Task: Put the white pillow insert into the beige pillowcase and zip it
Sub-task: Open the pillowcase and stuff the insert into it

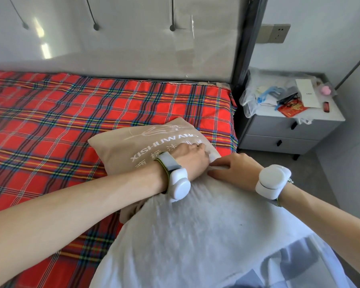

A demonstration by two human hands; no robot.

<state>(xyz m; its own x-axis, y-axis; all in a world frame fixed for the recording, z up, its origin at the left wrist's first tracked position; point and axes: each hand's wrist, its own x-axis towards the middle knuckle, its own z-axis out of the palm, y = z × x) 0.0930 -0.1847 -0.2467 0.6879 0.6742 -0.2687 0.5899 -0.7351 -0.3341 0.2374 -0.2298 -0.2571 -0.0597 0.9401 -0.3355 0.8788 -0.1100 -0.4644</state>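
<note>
Pillow insert lies on bed, far end tucked into pillowcase | left hand flat, pressed on case mouth | right hand spread on insert | corners should be pushed fully home before zipping.

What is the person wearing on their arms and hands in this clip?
Both forearms are bare, with no sleeves or gloves. The left hand has a rounded white device on a grey strap edged in green at the wrist. The right hand has a similar white device on a greenish band.
</note>
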